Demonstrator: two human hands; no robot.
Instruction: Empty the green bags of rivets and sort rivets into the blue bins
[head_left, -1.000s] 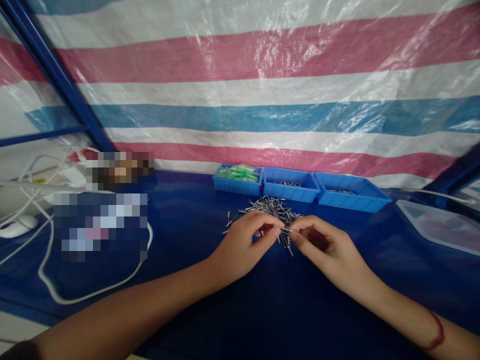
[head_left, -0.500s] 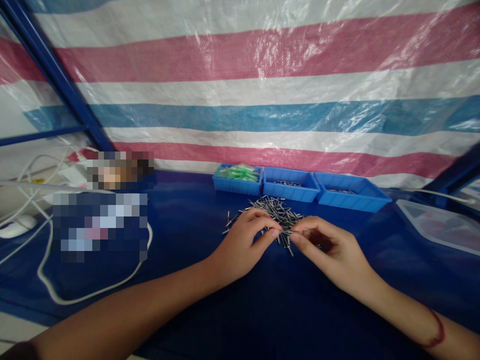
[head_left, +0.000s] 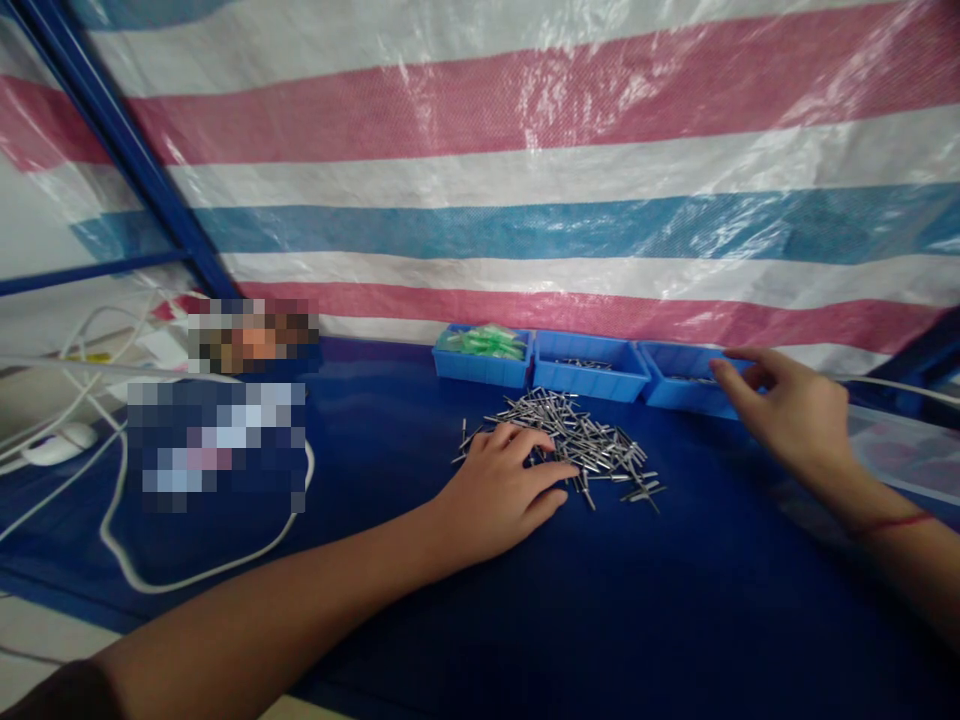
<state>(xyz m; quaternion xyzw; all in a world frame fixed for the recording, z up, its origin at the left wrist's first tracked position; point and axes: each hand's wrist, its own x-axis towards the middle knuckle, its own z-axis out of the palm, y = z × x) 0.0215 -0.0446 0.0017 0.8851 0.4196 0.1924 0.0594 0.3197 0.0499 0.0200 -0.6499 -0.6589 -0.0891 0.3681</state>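
On the blue tabletop lies a loose pile of thin metal pins [head_left: 600, 440], silvery with dark parts. My left hand [head_left: 499, 485] rests at the pile's near left side, fingers spread and slightly curled, touching or just over the pins. Over the right-hand blue bin [head_left: 686, 395] is my right hand [head_left: 799, 415], thumb and forefinger tips brought close together. Anything between those tips is too small to make out. A few pins lie inside this bin, and more are in the middle blue bin [head_left: 589, 380].
The left blue bin [head_left: 484, 370] holds green plastic packets [head_left: 487, 342]. A clear plastic tray [head_left: 907, 455] stands at far right. White cables [head_left: 112, 530] and a white mouse [head_left: 60, 443] lie at left. Behind hangs a striped plastic sheet [head_left: 510, 180].
My right hand has moved from the pile, right and away from me, to the right-hand bin. My left hand has opened out over the pins. The view has shifted slightly.
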